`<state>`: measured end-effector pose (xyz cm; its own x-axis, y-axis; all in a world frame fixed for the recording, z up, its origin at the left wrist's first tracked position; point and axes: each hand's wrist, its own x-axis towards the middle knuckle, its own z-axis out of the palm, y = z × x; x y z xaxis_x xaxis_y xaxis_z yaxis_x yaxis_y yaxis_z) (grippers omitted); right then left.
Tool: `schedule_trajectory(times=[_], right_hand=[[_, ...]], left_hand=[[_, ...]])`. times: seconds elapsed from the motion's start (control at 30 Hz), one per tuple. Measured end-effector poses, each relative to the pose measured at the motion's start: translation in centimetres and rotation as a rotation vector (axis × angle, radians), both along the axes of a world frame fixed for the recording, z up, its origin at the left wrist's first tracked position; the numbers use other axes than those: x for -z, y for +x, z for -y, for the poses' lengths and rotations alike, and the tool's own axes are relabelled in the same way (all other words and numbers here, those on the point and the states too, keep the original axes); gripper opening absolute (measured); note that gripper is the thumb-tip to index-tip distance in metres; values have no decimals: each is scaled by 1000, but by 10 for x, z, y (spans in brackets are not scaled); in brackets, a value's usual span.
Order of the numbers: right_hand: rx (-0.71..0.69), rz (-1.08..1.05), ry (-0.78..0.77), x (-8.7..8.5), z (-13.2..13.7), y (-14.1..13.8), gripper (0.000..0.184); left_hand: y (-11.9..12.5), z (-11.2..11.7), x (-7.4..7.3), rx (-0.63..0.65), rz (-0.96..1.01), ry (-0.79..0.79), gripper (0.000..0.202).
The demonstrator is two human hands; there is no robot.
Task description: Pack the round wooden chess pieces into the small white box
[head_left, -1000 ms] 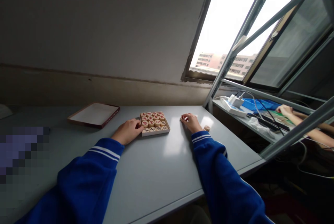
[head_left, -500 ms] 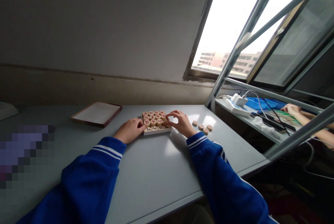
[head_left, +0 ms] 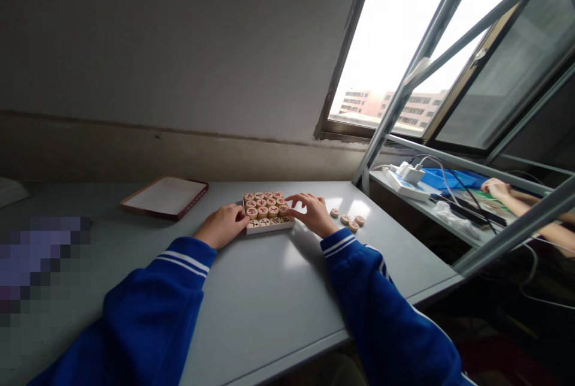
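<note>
A shallow white box (head_left: 269,227) packed with round wooden chess pieces (head_left: 264,207) sits on the grey table (head_left: 269,296). My left hand (head_left: 222,225) rests curled against the box's left side, touching it. At the box's right edge my right hand (head_left: 311,213) has its fingertips on the pieces there; whether it pinches one I cannot tell. Several loose wooden pieces (head_left: 347,219) lie on the table just right of my right hand. Both arms wear blue sleeves with white stripes.
A dark red box lid (head_left: 165,196) lies upside down at the table's back left. Beyond the table's right edge, a lower shelf holds a white power strip (head_left: 403,181) with cables. Another person's hand (head_left: 493,186) rests there. A metal frame (head_left: 507,233) slants across.
My right hand moved left from the loose pieces to the box's right edge, uncovering the loose pieces on the table. My left hand stayed against the box.
</note>
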<state>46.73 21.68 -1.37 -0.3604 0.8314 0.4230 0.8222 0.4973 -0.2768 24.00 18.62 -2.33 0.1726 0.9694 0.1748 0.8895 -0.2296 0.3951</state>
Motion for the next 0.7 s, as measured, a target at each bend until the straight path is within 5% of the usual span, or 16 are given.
schedule_trajectory(times=[0.17, 0.3, 0.47, 0.7], right_hand=[[389, 184, 59, -10, -1, 27, 19], [622, 297, -171, -6, -4, 49, 22], [518, 241, -232, 0, -11, 55, 21], [244, 157, -222, 1, -8, 29, 19]], left_hand=[[0, 1, -2, -8, 13, -11, 22], [0, 1, -3, -8, 10, -15, 22], [0, 1, -2, -7, 20, -22, 22], [0, 0, -1, -7, 7, -12, 23]])
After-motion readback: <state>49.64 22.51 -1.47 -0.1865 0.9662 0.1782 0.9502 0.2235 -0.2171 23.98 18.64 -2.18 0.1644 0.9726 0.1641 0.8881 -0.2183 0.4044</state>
